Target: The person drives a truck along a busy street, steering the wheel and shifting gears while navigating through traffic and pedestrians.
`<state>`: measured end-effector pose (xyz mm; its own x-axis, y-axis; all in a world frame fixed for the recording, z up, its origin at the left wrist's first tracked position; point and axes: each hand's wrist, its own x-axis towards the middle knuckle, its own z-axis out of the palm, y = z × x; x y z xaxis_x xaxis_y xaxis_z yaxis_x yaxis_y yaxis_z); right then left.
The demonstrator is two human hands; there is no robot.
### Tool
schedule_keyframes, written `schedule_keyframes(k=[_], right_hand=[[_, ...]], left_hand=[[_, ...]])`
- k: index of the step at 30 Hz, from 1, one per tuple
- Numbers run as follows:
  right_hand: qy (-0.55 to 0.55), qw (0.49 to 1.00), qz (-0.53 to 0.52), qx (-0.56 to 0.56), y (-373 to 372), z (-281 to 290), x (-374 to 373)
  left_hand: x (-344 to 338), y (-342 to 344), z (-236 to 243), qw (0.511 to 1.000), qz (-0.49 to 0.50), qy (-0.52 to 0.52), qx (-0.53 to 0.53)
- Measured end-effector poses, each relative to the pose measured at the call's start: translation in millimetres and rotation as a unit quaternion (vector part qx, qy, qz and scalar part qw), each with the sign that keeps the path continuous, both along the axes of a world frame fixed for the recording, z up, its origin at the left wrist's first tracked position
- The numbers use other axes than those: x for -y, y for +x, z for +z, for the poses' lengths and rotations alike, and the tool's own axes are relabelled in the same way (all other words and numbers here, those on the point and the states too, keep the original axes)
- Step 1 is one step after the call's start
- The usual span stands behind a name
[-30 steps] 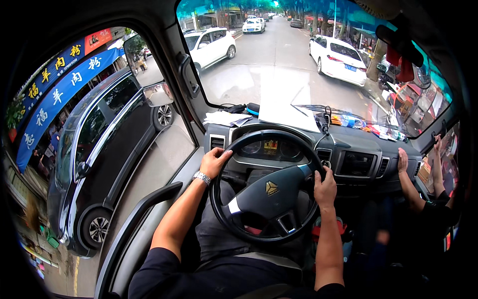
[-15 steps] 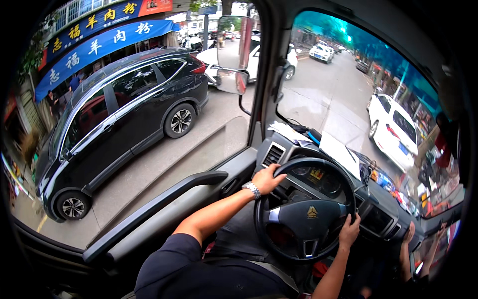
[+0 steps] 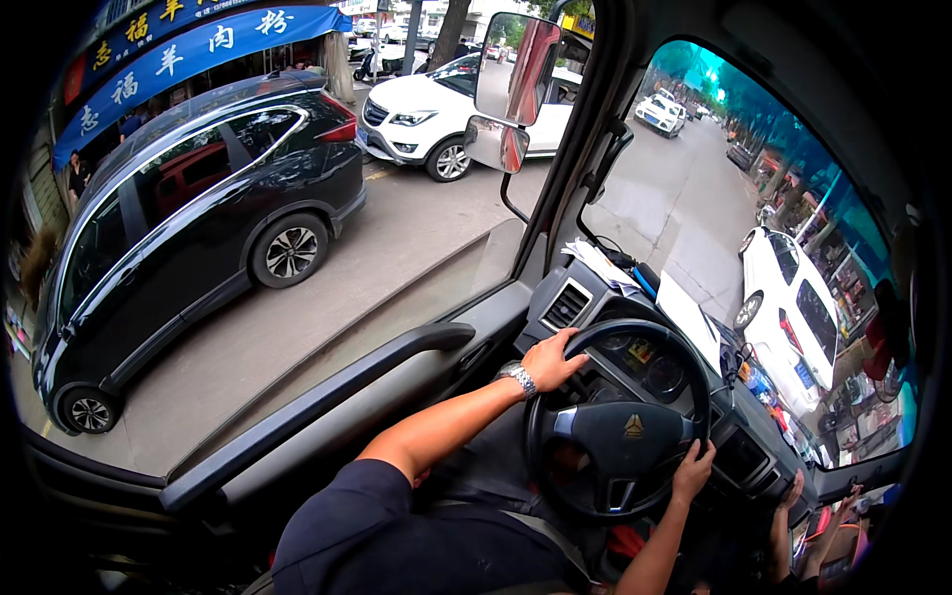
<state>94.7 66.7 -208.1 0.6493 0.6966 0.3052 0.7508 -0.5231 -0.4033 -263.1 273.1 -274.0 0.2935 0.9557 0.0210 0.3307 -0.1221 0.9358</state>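
In front of me is a black steering wheel [image 3: 630, 428] with a gold emblem on its hub. My left hand [image 3: 555, 363], a silver watch [image 3: 520, 378] at its wrist, is closed on the rim's upper left. At the lower right of the rim, my right hand [image 3: 692, 470] grips it, partly hidden by the angle. Behind the wheel, the instrument cluster [image 3: 645, 362] shows through the gap. An air vent [image 3: 566, 305] lies just ahead of my left hand.
Beyond the side window stand a black car [image 3: 198, 213] and a white car [image 3: 412, 117]. Another white car [image 3: 793, 312] is ahead right; a further one [image 3: 659, 114] is up the road. Papers [image 3: 689, 315] lie on the dashboard. At right are another person's hands [image 3: 788, 493].
The black car has shifted left and down in view, and more of the white car behind it shows. The white car ahead right appears lower. Both hands stay on the wheel.
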Motion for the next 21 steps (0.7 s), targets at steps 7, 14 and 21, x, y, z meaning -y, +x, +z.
schedule_keyframes(k=[7, 14, 21], right_hand=[[0.012, 1.0, -0.002, 0.003, 3, 0, 5], [0.062, 0.989, -0.015, -0.13, -3, 12, 5], [0.124, 0.852, -0.005, -0.509, 2, 27, 26]], left_hand=[[2, -7, 1, 1.0, 0.007, 0.008, 0.015], [-5, -7, 14, 1.0, -0.003, -0.021, -0.006], [41, -11, 32, 0.982, 0.004, -0.182, 0.058]])
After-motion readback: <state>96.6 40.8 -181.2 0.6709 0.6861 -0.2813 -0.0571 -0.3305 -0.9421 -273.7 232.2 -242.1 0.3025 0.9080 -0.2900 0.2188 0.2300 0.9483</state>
